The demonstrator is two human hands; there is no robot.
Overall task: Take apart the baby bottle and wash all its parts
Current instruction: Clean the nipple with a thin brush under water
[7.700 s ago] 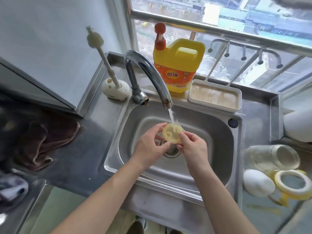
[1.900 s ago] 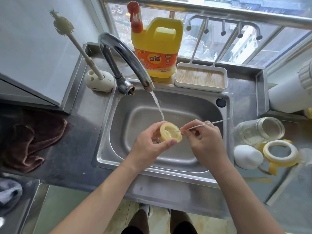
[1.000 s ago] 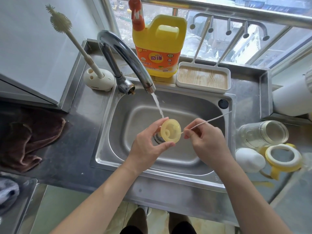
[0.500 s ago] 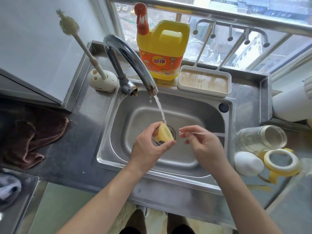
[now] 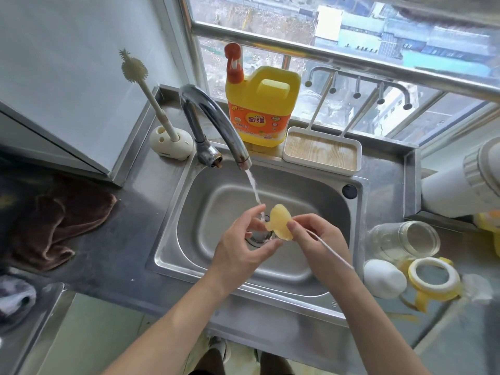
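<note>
Both my forearms reach in from the near edge of the sink (image 5: 173, 255) and meet over the drain (image 5: 260, 236). My left hand (image 5: 243, 250) is turned palm toward me, fingers loosely curled and spread, thumb extended to the right beneath the teat (image 5: 280, 221); its fingertips lie beside the teat's flange, and whether they press it I cannot tell. My right hand (image 5: 322, 239) is closed in a pinch on the teat's right edge, and the thin brush (image 5: 335, 251) runs from those same fingers back across the hand toward the wrist. The yellowish silicone teat sits tilted above the drain, just right of the water stream (image 5: 254, 190) falling from the tap (image 5: 213, 123).

Count of bottle parts on the counter at the sink's right edge: one clear bottle body (image 5: 405, 240) lying on its side, one white cap (image 5: 384, 278), one yellow collar ring with handles (image 5: 435, 280).

Along the far edge: one yellow detergent jug (image 5: 261, 106), one white tray with a wood-grain base (image 5: 322, 151), one bottle brush standing in its holder (image 5: 151, 104).

Left of the sink: one brown cloth (image 5: 54, 226), crumpled on the counter.
</note>
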